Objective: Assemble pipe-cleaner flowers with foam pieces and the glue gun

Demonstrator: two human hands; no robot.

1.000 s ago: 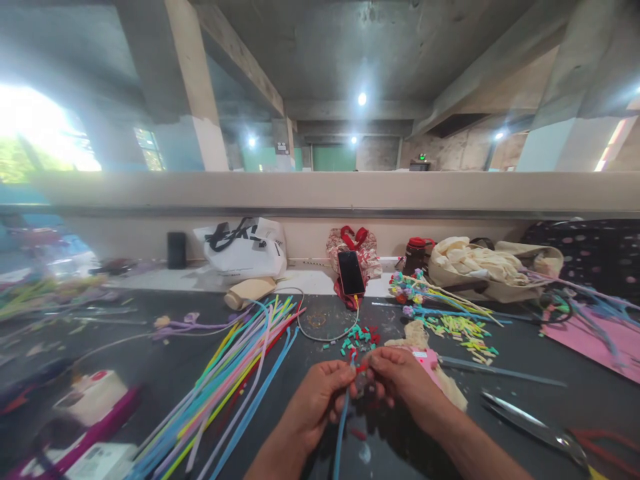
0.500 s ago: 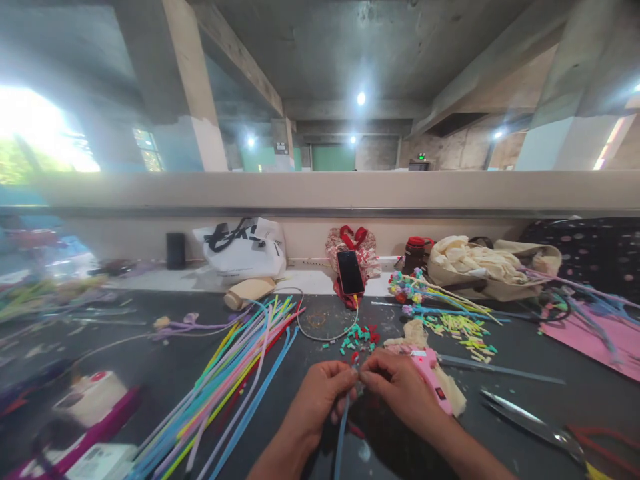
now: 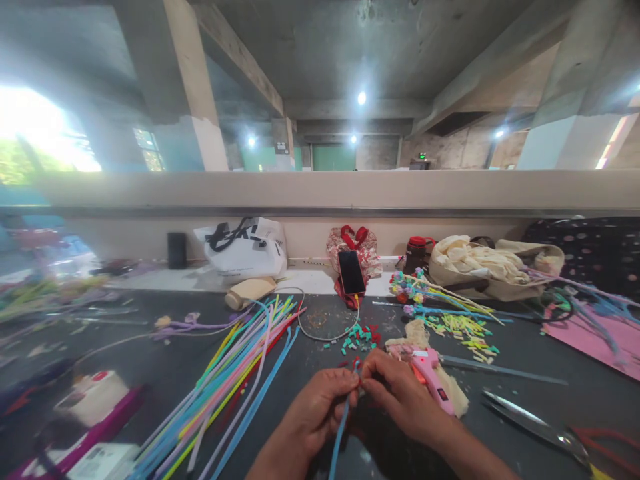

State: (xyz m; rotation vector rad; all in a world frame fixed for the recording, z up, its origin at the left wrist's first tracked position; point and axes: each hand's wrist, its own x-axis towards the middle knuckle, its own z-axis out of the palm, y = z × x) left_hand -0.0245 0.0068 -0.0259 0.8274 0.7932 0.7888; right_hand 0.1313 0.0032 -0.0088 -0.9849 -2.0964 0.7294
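Near the front middle of the dark table, my left hand [image 3: 323, 403] is closed round a blue fuzzy stem [image 3: 339, 437], whose lower part hangs down toward the front edge. My right hand [image 3: 395, 387] pinches at the stem's upper end, its fingertips beside the left ones. What lies between the right fingertips is too small to make out. Just beyond the hands is a scatter of small green and red pieces [image 3: 360, 338]. A pink glue gun [image 3: 433, 381] rests on a cloth right beside my right hand.
Many coloured stems [image 3: 225, 393] lie at the left. Silver scissors [image 3: 535, 423] are at the right, with yellow-green pieces [image 3: 463, 327] behind. A phone [image 3: 351, 272] with a cable leans at the back, between a white bag [image 3: 245, 250] and a dark bottle [image 3: 416, 255].
Both hands have shifted slightly, the left a little lower. The red bit seen at the stem's tip is now less visible, and the blue stem's lower part has swung a little left.
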